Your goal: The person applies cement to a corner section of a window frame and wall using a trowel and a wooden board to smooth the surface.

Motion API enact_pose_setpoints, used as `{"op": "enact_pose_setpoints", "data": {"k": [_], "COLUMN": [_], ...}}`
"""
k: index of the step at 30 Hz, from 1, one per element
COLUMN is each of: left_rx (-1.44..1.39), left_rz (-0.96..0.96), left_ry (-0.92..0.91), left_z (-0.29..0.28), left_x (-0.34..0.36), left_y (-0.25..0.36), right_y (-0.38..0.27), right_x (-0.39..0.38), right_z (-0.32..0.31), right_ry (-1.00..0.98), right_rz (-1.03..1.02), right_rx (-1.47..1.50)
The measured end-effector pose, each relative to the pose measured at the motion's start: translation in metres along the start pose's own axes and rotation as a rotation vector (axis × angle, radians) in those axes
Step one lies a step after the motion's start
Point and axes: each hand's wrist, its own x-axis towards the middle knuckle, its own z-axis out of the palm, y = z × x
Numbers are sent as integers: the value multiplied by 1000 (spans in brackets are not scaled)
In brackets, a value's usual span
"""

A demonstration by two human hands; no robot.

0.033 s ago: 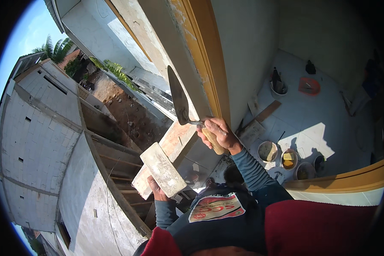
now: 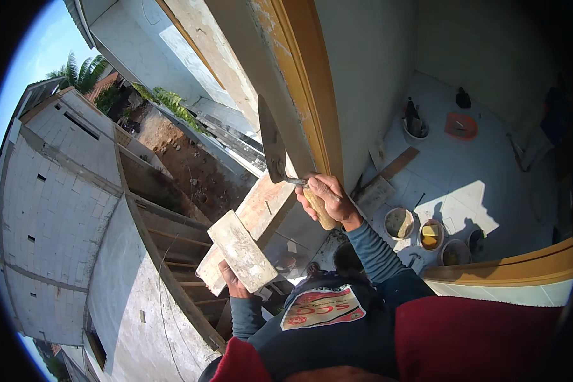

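My right hand [image 2: 328, 198] is wrapped round the wooden handle of a trowel [image 2: 273, 143]. The trowel's long grey blade points up and away, beside the ochre frame. Lower left, my left hand [image 2: 234, 280] grips a pale rectangular board [image 2: 242, 250] crusted with dried plaster. Its fingers show at the board's near left edge; the rest of that hand is hidden under it. Behind and below the board runs a pale ledge [image 2: 258, 202] with a nail-like piece standing up from it. The trowel blade's lower end is close to the ledge; I cannot tell if they touch.
An ochre frame [image 2: 309, 76] rises beside the trowel, and another curved ochre edge [image 2: 509, 264] lies at lower right. On the tiled floor stand several buckets [image 2: 399, 224], a red tray [image 2: 461, 126] and a brown plank [image 2: 400, 164]. Left is a drop to bare soil [image 2: 200, 172] and a block wall [image 2: 63, 191].
The trowel blade has shifted slightly to the right and its handle has moved slightly with it. The left hand and the board are nearly still.
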Motion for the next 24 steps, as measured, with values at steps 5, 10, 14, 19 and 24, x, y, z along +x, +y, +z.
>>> {"op": "enact_pose_setpoints", "data": {"k": [5, 10, 14, 19, 24], "left_rx": [-9, 81, -12, -10, 36], "left_rz": [-30, 11, -20, -35, -15], "left_ry": [-19, 24, 67, 44, 53], "left_z": [-6, -19, -12, -6, 9], "left_x": [1, 0, 0, 5, 6], "left_y": [4, 12, 6, 1, -3], "right_y": [24, 22, 5, 10, 28], "right_x": [-12, 4, 35, 42, -1], "right_z": [-15, -10, -14, -19, -20], "right_ry": [143, 172, 179, 75, 30], "right_rz": [5, -92, -99, -104, -32], "right_rx": [16, -74, -83, -96, -27]}}
